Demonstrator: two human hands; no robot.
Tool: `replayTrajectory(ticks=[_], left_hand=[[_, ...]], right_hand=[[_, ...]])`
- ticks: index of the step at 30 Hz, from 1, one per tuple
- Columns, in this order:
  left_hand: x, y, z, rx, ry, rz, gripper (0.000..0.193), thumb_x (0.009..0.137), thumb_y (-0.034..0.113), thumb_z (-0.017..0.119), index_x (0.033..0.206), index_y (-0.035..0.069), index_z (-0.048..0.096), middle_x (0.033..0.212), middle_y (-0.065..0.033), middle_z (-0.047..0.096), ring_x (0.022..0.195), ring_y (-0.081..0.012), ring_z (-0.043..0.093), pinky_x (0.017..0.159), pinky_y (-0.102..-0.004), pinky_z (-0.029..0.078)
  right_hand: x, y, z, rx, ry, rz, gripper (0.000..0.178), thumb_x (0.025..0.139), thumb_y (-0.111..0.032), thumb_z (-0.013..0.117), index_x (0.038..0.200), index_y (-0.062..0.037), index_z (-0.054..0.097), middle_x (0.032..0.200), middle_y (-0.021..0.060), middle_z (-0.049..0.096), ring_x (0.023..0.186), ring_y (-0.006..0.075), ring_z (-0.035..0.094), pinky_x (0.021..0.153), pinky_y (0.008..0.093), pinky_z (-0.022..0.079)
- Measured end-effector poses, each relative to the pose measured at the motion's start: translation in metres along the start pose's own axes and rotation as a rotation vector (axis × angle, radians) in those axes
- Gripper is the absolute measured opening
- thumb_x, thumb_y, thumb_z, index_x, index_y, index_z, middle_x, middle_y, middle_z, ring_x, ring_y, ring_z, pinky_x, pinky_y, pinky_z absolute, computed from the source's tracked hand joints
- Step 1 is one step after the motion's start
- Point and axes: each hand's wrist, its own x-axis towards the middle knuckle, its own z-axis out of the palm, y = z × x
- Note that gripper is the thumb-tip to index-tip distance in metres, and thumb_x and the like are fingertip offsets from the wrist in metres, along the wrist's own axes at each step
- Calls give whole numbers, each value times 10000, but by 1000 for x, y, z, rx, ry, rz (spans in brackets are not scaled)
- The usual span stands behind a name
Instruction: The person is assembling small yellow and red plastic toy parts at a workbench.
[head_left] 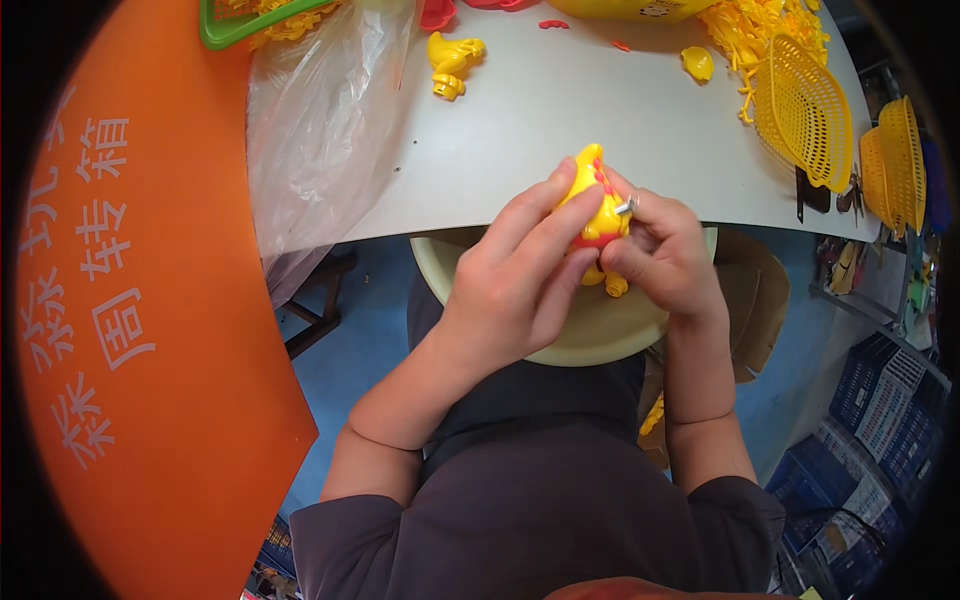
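A yellow toy figure (588,183) with a red ridge and a red band is held between both hands, just past the table's near edge. My left hand (505,280) wraps its fingers round the toy's left side. From the other side my right hand (668,250) grips it with bent fingers and thumb. Between the right fingers a small silvery metal piece (626,206) sticks out beside the toy; its exact kind cannot be made out. Below the hands lies a cream round basin (590,353) over my lap. Much of the toy's lower part is hidden by fingers.
On the white table (480,160) stands another yellow toy figure (455,65). A clear plastic bag (325,130) drapes over the left edge beside an orange panel (190,330). Yellow baskets (800,120) and a heap of yellow parts (755,40) sit at the right; a yellow piece (697,64) lies nearby.
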Motion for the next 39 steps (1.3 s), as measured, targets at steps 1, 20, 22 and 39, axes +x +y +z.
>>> replayTrajectory(ticks=[1, 20, 22, 39], left_hand=[[0, 1, 2, 79, -3, 2, 485, 861, -54, 670, 1330, 18, 571, 1338, -230, 573, 1155, -282, 642, 914, -329, 556], [22, -54, 15, -396, -33, -102, 311, 812, -18, 736, 1118, 29, 708, 1165, -149, 694, 1189, -281, 628, 1077, -428, 452], [22, -59, 17, -310, -25, -44, 292, 801, -39, 743, 1087, 10, 713, 1133, -143, 709, 1173, -256, 637, 1102, -461, 429], [17, -53, 10, -687, -188, -280, 553, 814, 31, 759, 1335, 38, 575, 1328, -162, 547, 1161, -246, 604, 978, -374, 532]], right_hand=[[0, 3, 7, 0, 1, 1, 682, 894, -33, 719, 1457, 101, 359, 1251, 140, 603, 1089, 163, 623, 902, 272, 533], [21, 14, -14, -216, 28, -84, 510, 815, 80, 658, 1305, -2, 543, 1428, 137, 443, 1248, 231, 527, 1010, 342, 482], [20, 15, -14, -124, 88, -45, 475, 823, 92, 650, 1283, 12, 564, 1399, 150, 497, 1220, 241, 564, 991, 329, 503], [19, 41, -30, 197, -62, -246, 465, 882, 120, 608, 1298, -33, 468, 1483, 235, 423, 1324, 273, 490, 1102, 379, 429]])
